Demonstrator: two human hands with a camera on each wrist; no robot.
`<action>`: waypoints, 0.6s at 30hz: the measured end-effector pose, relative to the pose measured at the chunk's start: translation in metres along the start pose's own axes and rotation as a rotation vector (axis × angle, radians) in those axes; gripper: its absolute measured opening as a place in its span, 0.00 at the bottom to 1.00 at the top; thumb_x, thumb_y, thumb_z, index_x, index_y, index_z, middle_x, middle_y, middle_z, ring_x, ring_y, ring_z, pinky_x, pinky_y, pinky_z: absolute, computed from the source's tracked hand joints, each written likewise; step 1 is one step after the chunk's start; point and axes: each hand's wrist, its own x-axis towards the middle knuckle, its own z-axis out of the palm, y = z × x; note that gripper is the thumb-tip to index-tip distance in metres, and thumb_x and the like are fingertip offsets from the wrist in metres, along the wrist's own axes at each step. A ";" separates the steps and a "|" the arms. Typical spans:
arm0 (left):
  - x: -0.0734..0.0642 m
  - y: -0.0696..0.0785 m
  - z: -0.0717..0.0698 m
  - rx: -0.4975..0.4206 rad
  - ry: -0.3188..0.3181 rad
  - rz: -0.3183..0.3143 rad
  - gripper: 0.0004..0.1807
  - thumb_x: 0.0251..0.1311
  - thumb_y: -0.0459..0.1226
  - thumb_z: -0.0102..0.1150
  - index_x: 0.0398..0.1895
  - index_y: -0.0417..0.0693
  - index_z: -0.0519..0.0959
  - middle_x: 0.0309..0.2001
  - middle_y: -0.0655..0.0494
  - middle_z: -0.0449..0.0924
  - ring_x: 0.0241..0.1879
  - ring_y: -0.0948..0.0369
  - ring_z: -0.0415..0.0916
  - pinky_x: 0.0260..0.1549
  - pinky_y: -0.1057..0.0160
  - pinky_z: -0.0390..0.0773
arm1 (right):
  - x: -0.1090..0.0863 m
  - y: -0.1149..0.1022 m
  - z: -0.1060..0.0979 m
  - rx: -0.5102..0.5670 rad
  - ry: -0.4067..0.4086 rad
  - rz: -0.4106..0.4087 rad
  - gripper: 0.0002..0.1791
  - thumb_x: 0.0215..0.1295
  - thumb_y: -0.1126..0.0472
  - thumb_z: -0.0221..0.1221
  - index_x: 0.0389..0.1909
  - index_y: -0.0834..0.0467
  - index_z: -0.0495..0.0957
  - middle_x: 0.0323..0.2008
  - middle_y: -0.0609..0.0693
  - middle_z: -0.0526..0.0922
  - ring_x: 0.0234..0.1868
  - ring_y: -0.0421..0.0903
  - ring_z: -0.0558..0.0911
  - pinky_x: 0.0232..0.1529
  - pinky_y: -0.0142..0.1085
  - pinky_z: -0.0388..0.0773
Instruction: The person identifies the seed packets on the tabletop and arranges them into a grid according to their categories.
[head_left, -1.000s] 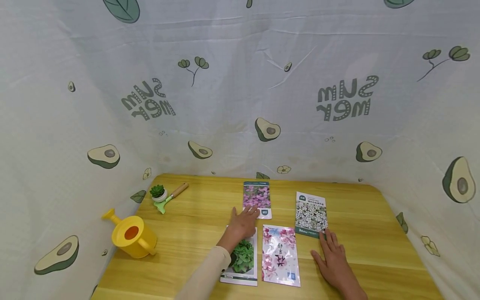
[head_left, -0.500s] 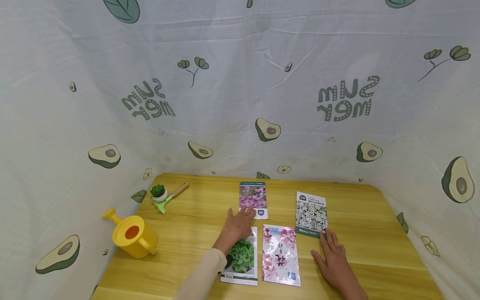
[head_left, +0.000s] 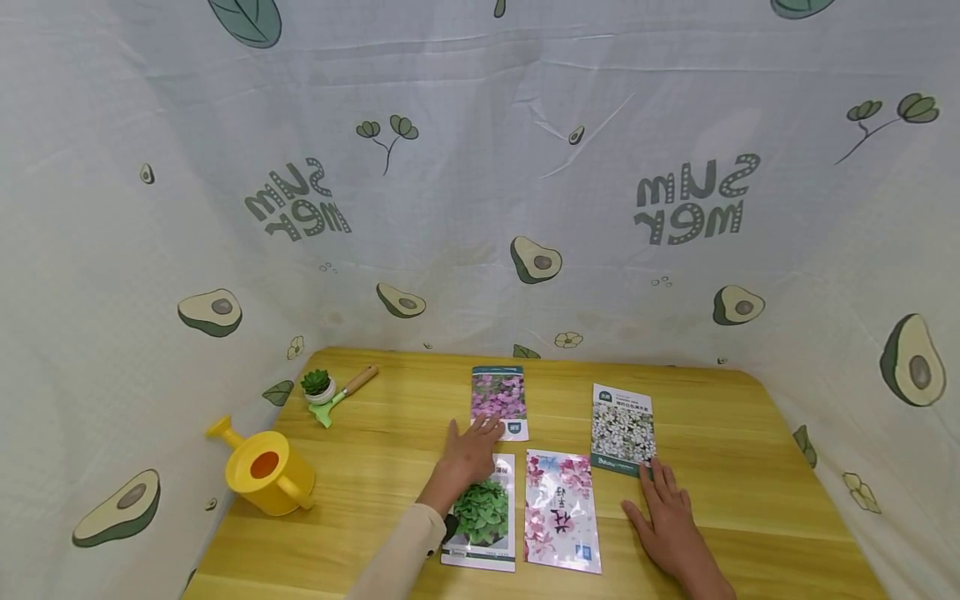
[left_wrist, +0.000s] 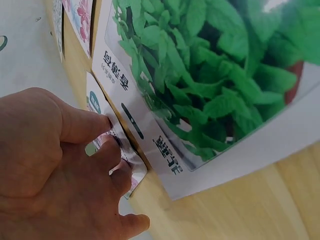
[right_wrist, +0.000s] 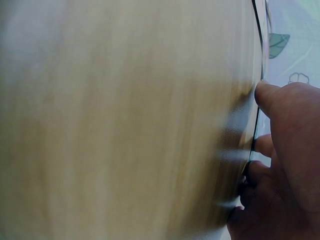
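White cloth (head_left: 450, 200) printed with avocados and "summer" in mirror-image letters hangs behind a wood-grain table (head_left: 750, 458). A person's left hand (head_left: 467, 457) rests loosely spread fingertips on a purple-flower packet (head_left: 498, 396), gripping nothing and covering its lower left corner; the small logo is illegible. Extended fingers of the right hand (head_left: 670, 525) touch the lower edge of a white-flower packet (head_left: 622, 429); in the right wrist view they are dark and that packet cannot be made out. Left wrist and sleeve (head_left: 397, 542) partly hide a green-leaf packet (head_left: 482, 512), whose characters 香薄荷 show in the left wrist view. Beside it lies a pink-flower packet (head_left: 562, 533) with large dark Chinese characters. Farther left sit a yellow watering can (head_left: 281, 487), a potted succulent (head_left: 317, 383) and a wooden-handled green tool (head_left: 362, 381). Both forearms are cut off by the frame's lower edge.
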 end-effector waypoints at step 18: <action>-0.003 -0.008 0.004 -0.034 0.009 -0.014 0.33 0.76 0.33 0.53 0.83 0.56 0.68 0.85 0.60 0.60 0.85 0.55 0.53 0.81 0.33 0.50 | 0.001 0.001 0.004 0.019 0.016 0.001 0.41 0.84 0.50 0.55 0.79 0.78 0.55 0.80 0.82 0.49 0.81 0.79 0.47 0.71 0.81 0.48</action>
